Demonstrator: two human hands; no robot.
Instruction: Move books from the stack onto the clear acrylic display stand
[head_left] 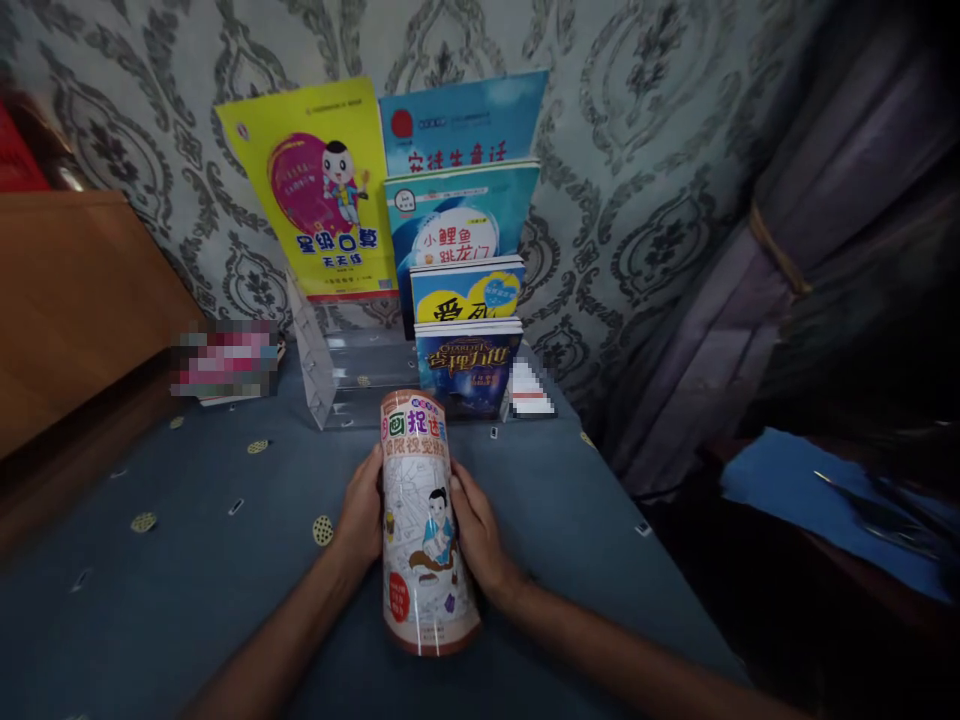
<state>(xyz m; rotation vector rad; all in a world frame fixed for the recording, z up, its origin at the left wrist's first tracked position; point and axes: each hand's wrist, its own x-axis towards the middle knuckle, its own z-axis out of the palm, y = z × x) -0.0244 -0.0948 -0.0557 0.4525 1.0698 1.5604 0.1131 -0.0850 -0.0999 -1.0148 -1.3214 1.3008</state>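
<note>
Between my two hands is a soft-cover book (424, 530), bowed into a curve with its illustrated cover toward me. My left hand (364, 505) grips its left edge, and my right hand (476, 520) grips the right edge; the fingers of both are partly hidden behind it. Just beyond it stands a clear tiered book rack (360, 365). A yellow workbook (319, 190) leans in the rack's left side. On the right side, a blue storybook (465, 110), a teal book (465, 205), a yellow-and-blue book (469, 292) and a dark blue book (469, 365) stand in steps.
A dark blue patterned cloth (247, 590) covers the table. Blurred-out items lie left (225, 362) and right (530, 390) of the rack. A wooden panel (90, 300) stands at the left, wallpaper (600, 200) behind, and a tied curtain (720, 330) hangs at the right.
</note>
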